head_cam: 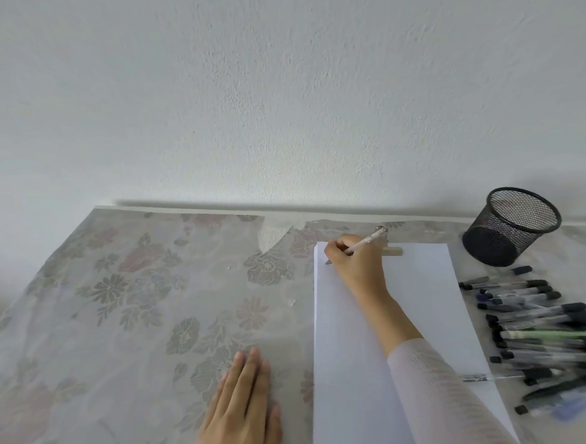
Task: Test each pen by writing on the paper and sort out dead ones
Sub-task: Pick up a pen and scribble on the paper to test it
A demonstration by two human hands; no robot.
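Pen (365, 241) pinched in right hand (356, 266), tip on paper (344, 356) — tiny dark scribble (328, 262), unreadable — left hand (241, 403) flat on tablecloth (118, 301).

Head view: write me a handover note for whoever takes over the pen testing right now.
Right hand grips a pen, tip at the far left corner of the paper; a small dark spot there, mark or tip unclear.
Left hand lies flat on the tablecloth, left of the paper.
Pile of pens lies right of the paper, black mesh cup beyond it.
Done: little; the paper looks otherwise blank.
Left: judge this pen, test the pile, set dead ones apart.
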